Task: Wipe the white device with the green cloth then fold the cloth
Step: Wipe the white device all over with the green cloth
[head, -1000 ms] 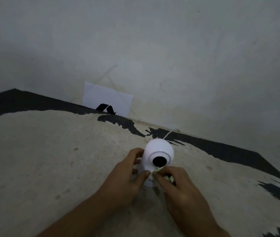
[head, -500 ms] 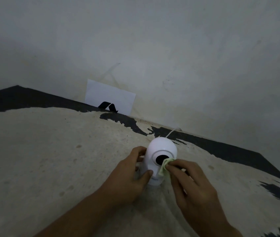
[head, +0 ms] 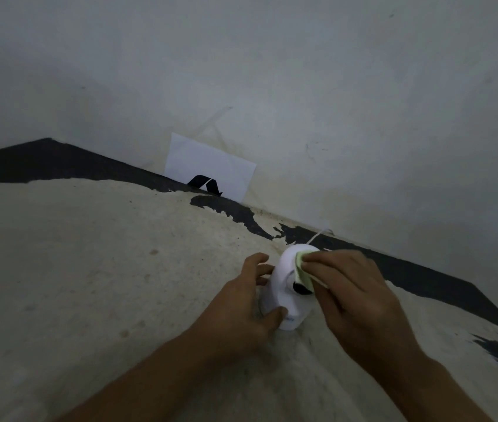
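Note:
The white device [head: 285, 284], a rounded camera with a black lens, stands on the worn cream table [head: 89, 284]. My left hand [head: 241, 312] grips its base from the left, thumb on the front. My right hand [head: 354, 296] presses the pale green cloth [head: 302, 269] against the upper right of the device's head, partly covering the lens. Most of the cloth is hidden under my fingers.
A white cable [head: 317, 236] runs from the device's back to the wall. A white paper [head: 208, 169] with a black mark leans against the wall behind the table. Black patches show where the table's coating has peeled, along the far edge and right side.
My right hand has carried the cloth from below the lens up across the face to the top right of the device's head. My left hand stays on the base.

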